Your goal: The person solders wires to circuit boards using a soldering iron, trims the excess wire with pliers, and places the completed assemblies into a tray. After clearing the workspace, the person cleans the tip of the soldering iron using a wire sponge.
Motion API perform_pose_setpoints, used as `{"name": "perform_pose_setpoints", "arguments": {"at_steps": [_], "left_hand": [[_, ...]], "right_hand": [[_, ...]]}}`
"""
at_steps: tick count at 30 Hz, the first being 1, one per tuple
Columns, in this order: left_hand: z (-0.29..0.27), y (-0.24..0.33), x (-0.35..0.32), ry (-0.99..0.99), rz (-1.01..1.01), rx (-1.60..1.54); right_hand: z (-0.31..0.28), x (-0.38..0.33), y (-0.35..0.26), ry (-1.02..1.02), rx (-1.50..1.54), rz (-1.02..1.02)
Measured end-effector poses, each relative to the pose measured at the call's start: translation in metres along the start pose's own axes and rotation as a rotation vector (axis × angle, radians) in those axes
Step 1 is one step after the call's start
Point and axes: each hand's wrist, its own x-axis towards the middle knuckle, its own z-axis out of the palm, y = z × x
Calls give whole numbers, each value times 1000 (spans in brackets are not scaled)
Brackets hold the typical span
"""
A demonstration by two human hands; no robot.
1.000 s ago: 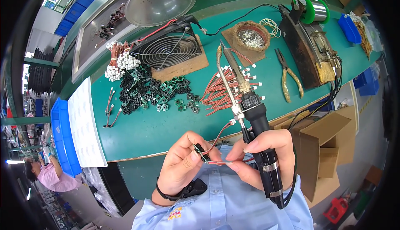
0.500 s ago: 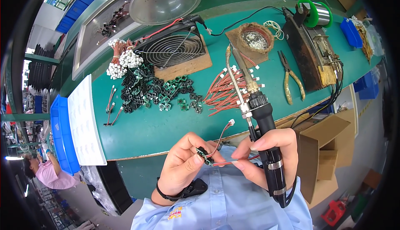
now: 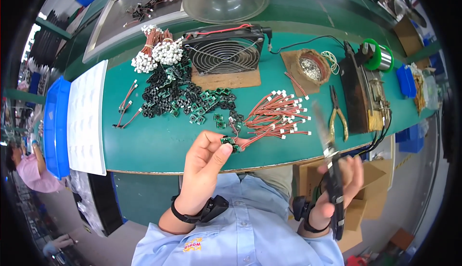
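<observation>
1. My left hand is curled partly closed, thumb and fingertips pinching a small green circuit board with short red wires, held just above the front edge of the green bench.
2. My right hand is wrapped tight round the black handle of a soldering iron, off the bench's front edge; its tip is blurred.
3. On the bench I see a loose pile of red wire leads just beyond the board, and a heap of small green boards further left.
4. Behind them sits a black cooling fan on a wooden block; yellow-handled pliers lie to the right.
5. A white tray and blue bin flank the left end.
</observation>
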Motion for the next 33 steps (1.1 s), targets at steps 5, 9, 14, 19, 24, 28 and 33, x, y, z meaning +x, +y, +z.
{"name": "perform_pose_setpoints", "arguments": {"at_steps": [5, 9, 14, 19, 24, 28, 33], "left_hand": [[-6, -4, 4, 12, 70, 20], [-6, -6, 4, 22, 103, 28], [-8, -10, 4, 29, 173, 79], [-8, -12, 4, 34, 178, 88], [-8, -12, 2, 27, 166, 94], [-8, -11, 2, 22, 165, 101], [-7, -12, 1, 12, 176, 105]], "right_hand": [[-24, -8, 0, -639, -383, -205], [-13, -7, -7, -770, -365, -209], [-8, -7, -7, -835, -353, -188], [-7, -7, -6, -838, -354, -180], [-6, -8, -6, -834, -348, -167], [-7, -8, -6, -840, -348, -165], [-7, -8, -6, -843, -347, -165]]}}
